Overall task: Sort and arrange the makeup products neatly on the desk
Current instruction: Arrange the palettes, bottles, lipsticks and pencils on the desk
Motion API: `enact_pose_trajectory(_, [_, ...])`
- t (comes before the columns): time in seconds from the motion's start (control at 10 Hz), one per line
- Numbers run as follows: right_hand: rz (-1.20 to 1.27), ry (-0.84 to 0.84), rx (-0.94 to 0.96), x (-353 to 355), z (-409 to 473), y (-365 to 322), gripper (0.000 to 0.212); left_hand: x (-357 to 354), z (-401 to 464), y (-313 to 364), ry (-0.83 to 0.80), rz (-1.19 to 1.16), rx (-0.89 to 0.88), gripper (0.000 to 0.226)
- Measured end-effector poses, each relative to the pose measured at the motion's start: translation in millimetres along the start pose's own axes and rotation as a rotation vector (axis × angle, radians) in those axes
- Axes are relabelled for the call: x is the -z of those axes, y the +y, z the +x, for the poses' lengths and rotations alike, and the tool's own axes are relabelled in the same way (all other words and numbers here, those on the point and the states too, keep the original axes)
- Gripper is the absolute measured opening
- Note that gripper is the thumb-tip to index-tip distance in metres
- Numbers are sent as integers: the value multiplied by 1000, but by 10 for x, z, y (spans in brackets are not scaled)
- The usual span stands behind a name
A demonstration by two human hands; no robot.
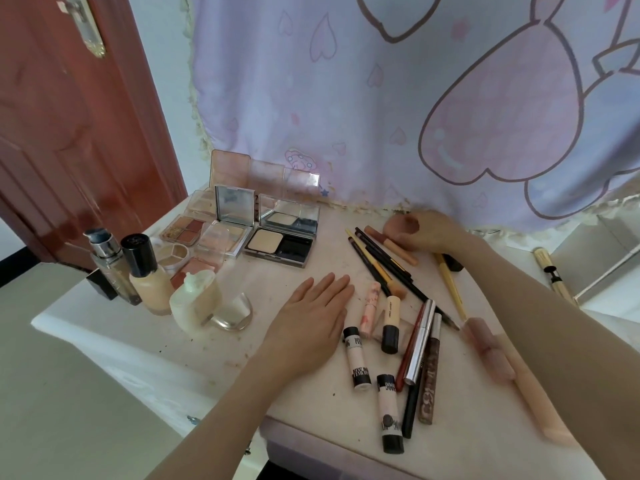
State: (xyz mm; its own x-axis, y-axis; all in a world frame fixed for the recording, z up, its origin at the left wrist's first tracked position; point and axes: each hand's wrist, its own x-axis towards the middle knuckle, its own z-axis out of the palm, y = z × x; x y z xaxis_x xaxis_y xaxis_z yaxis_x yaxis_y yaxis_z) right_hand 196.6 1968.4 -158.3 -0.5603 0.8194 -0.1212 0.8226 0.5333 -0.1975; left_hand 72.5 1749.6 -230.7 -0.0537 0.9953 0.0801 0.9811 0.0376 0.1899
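My left hand (311, 317) lies flat on the desk (242, 341), fingers straight, just left of a pink lip tube (370, 308). My right hand (427, 230) reaches to the back of the desk and grips a peach makeup sponge (400, 226). Between the hands lie several brushes and pencils (381, 263) in a loose fan. Nearer the front edge lie black-capped concealer tubes (356, 358), a silver mascara (420, 341) and a brown glitter tube (429, 372). Open palettes and compacts (277, 233) stand grouped at the back left, foundation bottles (142, 275) at the left edge.
A printed lilac curtain (381, 98) hangs behind the desk. A red-brown door (69, 133) stands at the left. A pink tube and a long peach stick (512, 372) lie under my right forearm. A gold-capped pen (552, 275) lies far right.
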Motion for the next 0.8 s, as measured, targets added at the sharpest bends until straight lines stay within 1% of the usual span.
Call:
enact_pose_trajectory(0.2, [-31,-27,-4,-7,113,14,60,22,-1,17,-9,0,8,48])
enact_pose_trajectory(0.4, [-72,-70,28,2,150,69,71,26,0,14,-9,6,11,48])
enact_pose_trajectory(0.5, [-64,-41,36,-25,167,73,69,23,2,13,4,3,10,48])
enact_pose_trajectory(0.6, [2,49,66,-19,124,36,70,24,-2,12,4,-1,7,48])
enact_pose_trajectory(0.7, [254,224,85,48,-15,-41,69,30,-6,7,7,-6,6,48])
enact_pose_trajectory(0.8, [759,260,42,53,-289,-179,63,28,0,9,25,-23,8,48])
